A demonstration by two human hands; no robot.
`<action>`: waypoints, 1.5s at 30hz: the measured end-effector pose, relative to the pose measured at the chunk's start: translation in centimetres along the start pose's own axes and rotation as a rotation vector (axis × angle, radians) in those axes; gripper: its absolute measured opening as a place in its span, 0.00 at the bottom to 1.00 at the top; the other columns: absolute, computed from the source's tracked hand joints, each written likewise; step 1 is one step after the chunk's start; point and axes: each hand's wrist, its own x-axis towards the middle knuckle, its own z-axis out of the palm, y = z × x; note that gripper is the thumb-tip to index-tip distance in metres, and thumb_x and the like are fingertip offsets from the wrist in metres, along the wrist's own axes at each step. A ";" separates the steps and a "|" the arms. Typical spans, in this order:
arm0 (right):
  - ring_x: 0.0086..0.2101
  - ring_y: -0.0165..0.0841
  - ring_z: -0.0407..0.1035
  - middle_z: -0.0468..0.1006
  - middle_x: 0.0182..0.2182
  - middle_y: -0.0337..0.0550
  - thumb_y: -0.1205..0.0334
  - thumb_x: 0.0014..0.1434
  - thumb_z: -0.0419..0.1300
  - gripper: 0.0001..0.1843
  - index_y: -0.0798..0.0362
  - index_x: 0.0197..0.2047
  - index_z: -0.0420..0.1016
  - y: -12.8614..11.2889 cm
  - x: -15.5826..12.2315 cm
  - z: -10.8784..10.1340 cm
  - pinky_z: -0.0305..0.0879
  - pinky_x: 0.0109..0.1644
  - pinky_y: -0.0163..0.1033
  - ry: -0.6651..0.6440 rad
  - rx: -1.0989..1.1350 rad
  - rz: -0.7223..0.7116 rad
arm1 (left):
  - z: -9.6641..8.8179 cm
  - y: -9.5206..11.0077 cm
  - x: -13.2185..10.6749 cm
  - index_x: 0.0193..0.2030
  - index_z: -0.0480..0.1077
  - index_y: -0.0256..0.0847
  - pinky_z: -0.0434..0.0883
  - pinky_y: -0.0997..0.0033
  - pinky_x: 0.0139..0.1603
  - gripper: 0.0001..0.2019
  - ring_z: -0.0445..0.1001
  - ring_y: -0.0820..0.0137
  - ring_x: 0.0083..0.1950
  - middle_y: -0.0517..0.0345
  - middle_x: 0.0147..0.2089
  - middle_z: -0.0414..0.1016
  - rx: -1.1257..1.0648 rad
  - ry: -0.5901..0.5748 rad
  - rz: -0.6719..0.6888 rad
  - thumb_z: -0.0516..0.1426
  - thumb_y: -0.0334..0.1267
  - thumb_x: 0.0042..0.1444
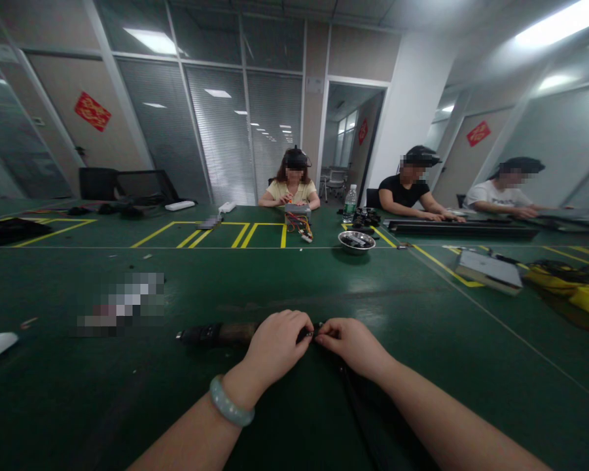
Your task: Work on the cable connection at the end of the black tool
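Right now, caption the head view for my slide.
Left hand and right hand close together at a dark cylindrical device on a green table, a person opposite.

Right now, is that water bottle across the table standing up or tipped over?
Standing up: the clear plastic water bottle has its narrow neck on top.

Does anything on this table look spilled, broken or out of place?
Nothing looks spilled or clearly broken. Small scraps lie loose on the green table, left of the dark tool under the left hand, seemingly stray.

No text is legible. Red signs [93, 112] on the far-left door [66, 77] and far-right door [454, 173] bear blurred characters.
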 end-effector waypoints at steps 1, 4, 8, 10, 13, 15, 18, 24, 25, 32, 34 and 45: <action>0.29 0.30 0.70 0.79 0.30 0.37 0.56 0.59 0.59 0.10 0.50 0.35 0.79 0.0 0.0 0.0 0.56 0.32 0.32 -0.001 0.002 0.001 | 0.0 0.0 0.0 0.39 0.69 0.43 0.66 0.64 0.44 0.03 0.71 0.65 0.43 0.59 0.40 0.73 -0.002 0.000 0.005 0.57 0.36 0.58; 0.30 0.30 0.70 0.79 0.29 0.38 0.56 0.59 0.59 0.10 0.50 0.36 0.80 0.0 0.0 0.1 0.56 0.32 0.32 -0.002 0.006 0.004 | 0.0 -0.1 0.1 0.39 0.70 0.44 0.66 0.64 0.45 0.03 0.71 0.66 0.44 0.60 0.40 0.73 -0.004 -0.003 0.020 0.57 0.36 0.58; 0.29 0.30 0.70 0.80 0.30 0.38 0.56 0.59 0.59 0.10 0.50 0.37 0.80 -0.1 0.0 0.0 0.57 0.32 0.32 -0.012 0.008 0.020 | 0.0 -0.1 0.1 0.40 0.71 0.43 0.66 0.65 0.45 0.04 0.71 0.66 0.44 0.59 0.41 0.74 -0.005 -0.012 0.032 0.56 0.36 0.59; 0.30 0.30 0.70 0.80 0.30 0.38 0.56 0.59 0.59 0.10 0.50 0.37 0.80 -0.2 0.0 0.0 0.57 0.32 0.32 -0.011 0.009 0.020 | 0.0 -0.1 0.2 0.40 0.71 0.43 0.66 0.65 0.45 0.04 0.71 0.66 0.44 0.59 0.41 0.74 -0.009 -0.014 0.033 0.55 0.36 0.60; 0.29 0.30 0.69 0.79 0.29 0.37 0.55 0.58 0.59 0.10 0.50 0.36 0.80 -0.2 -0.1 -0.1 0.56 0.31 0.32 -0.004 0.005 0.020 | 0.0 -0.1 0.2 0.42 0.70 0.44 0.66 0.64 0.45 0.05 0.71 0.66 0.44 0.59 0.42 0.74 -0.007 -0.012 0.015 0.56 0.36 0.59; 0.29 0.30 0.69 0.79 0.29 0.37 0.55 0.58 0.59 0.10 0.50 0.35 0.80 -0.2 0.0 -0.1 0.56 0.31 0.32 -0.008 0.001 0.020 | 0.1 -0.1 0.1 0.42 0.70 0.44 0.66 0.64 0.44 0.05 0.71 0.65 0.44 0.59 0.41 0.73 -0.004 -0.007 -0.001 0.56 0.35 0.58; 0.29 0.30 0.69 0.79 0.29 0.37 0.56 0.58 0.59 0.10 0.50 0.35 0.80 -0.1 0.0 0.0 0.57 0.32 0.32 -0.008 -0.008 0.012 | 0.2 -0.2 0.1 0.40 0.69 0.44 0.66 0.65 0.44 0.04 0.71 0.65 0.43 0.60 0.39 0.73 0.002 -0.006 -0.005 0.57 0.35 0.57; 0.29 0.30 0.70 0.79 0.29 0.38 0.56 0.59 0.59 0.10 0.51 0.36 0.80 0.0 0.0 0.0 0.57 0.32 0.32 -0.011 -0.003 0.017 | 0.0 0.0 0.1 0.40 0.69 0.44 0.66 0.65 0.44 0.04 0.71 0.66 0.43 0.60 0.39 0.73 -0.007 -0.011 -0.009 0.57 0.35 0.57; 0.29 0.30 0.70 0.79 0.29 0.38 0.56 0.59 0.59 0.10 0.51 0.36 0.80 0.0 0.0 0.0 0.57 0.31 0.32 -0.014 -0.001 0.021 | -0.1 0.0 0.1 0.39 0.69 0.44 0.66 0.65 0.44 0.04 0.71 0.66 0.43 0.60 0.39 0.73 -0.011 -0.009 -0.009 0.57 0.34 0.57; 0.30 0.30 0.70 0.80 0.30 0.37 0.57 0.59 0.59 0.09 0.50 0.36 0.80 0.0 0.0 0.0 0.57 0.32 0.32 -0.009 -0.002 0.003 | -0.1 0.1 0.0 0.39 0.69 0.44 0.66 0.65 0.44 0.04 0.71 0.66 0.43 0.61 0.39 0.73 -0.024 0.006 -0.003 0.56 0.34 0.57; 0.31 0.30 0.70 0.80 0.31 0.37 0.57 0.59 0.59 0.09 0.50 0.36 0.80 0.0 0.0 0.0 0.57 0.33 0.32 -0.011 -0.003 0.009 | -0.1 0.1 -0.1 0.40 0.68 0.44 0.66 0.64 0.45 0.05 0.71 0.66 0.43 0.60 0.40 0.73 -0.025 0.010 -0.005 0.55 0.34 0.57; 0.29 0.29 0.70 0.79 0.29 0.37 0.55 0.58 0.60 0.10 0.50 0.35 0.80 0.0 0.0 0.0 0.56 0.31 0.32 0.001 0.002 0.003 | 0.3 -0.3 0.0 0.40 0.68 0.44 0.66 0.64 0.45 0.04 0.71 0.66 0.43 0.59 0.39 0.72 -0.022 0.000 -0.009 0.55 0.34 0.58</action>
